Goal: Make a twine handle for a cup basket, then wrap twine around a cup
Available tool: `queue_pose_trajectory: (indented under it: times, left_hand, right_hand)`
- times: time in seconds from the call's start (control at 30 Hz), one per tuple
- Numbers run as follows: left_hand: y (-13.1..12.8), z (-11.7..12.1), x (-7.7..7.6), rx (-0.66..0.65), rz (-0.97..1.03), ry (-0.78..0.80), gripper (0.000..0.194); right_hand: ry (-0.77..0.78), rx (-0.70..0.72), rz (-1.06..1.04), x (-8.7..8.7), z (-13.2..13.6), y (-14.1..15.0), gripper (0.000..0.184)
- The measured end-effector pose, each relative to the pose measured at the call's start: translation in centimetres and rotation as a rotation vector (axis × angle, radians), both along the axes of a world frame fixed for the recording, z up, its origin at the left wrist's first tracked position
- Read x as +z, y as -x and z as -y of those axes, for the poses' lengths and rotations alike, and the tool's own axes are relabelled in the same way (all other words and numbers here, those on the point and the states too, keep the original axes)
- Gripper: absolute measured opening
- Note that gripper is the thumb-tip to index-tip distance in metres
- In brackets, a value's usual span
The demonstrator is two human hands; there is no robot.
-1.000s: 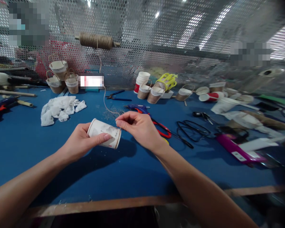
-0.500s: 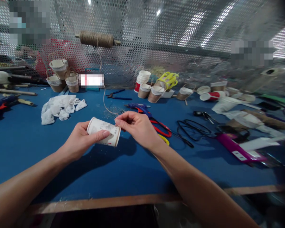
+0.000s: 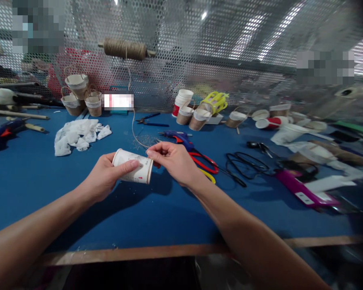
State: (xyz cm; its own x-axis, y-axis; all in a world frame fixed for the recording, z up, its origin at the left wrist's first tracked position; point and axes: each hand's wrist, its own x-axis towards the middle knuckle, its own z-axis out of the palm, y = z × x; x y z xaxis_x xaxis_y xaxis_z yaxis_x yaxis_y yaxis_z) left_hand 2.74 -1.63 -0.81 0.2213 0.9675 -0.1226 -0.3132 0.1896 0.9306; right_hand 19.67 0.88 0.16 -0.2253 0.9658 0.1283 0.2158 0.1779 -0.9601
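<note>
White printed paper cup (image 3: 142,172): held over the blue tabletop (image 3: 157,221), tipped on its side, mouth to the left, base to the right; the tilt probably puts the base edge within easy reach of the fingertips.
Left hand (image 3: 104,177): grips the cup near its mouth, thumb along the near wall, fingers mostly hidden behind; looks like a steadying hold, leaving the base edge exposed.
Right hand (image 3: 177,163): thumb and index finger pinched together at the base edge, apparently on pale-brown twine (image 3: 133,125); exact contact too small to tell.
Twine run: slack curve across the tabletop, up to the thick brown spool (image 3: 124,48) on a rod at the perforated metal panel (image 3: 175,66); presumably hung there to unwind freely.
Blue glue gun (image 3: 182,137): lies just beyond the right hand, likely for a short reach.
Red-and-yellow-handled scissors (image 3: 215,165): beside the right hand, partly hidden by it.
Brown, white-rimmed cups with looped handles (image 3: 76,86): one stacked on two, back left, perhaps saving space.
</note>
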Motion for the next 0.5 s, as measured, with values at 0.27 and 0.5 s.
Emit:
queue_pose_trajectory:
  times: [0.27, 0.5]
  left_hand:
    - [-0.3, 0.02, 0.25, 0.014, 0.062, 0.06, 0.019]
    - [-0.34, 0.03, 0.08, -0.005, 0.076, 0.067, 0.02]
  right_hand:
    - [0.036, -0.029, 0.006, -0.04, 0.01, 0.2, 0.008]
    - [0.074, -0.033, -0.006, -0.05, -0.09, 0.21, 0.008]
